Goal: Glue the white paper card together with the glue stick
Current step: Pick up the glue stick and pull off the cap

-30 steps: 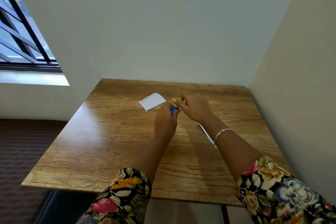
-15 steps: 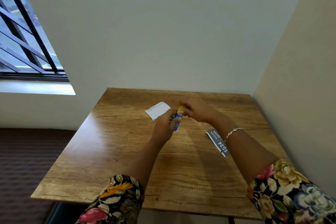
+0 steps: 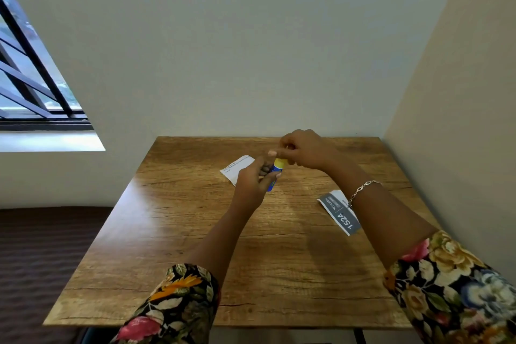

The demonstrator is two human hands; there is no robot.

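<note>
Glue stick [image 3: 276,173] cap under right-hand fingers [image 3: 282,153]

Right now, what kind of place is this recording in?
Probably a room corner in a home or rented flat, not a workshop. A small wood-grain table is pushed against plain painted walls, a barred window sits at the left, and a grey printed label reading KITCHEN 1524 lies on it.
</note>
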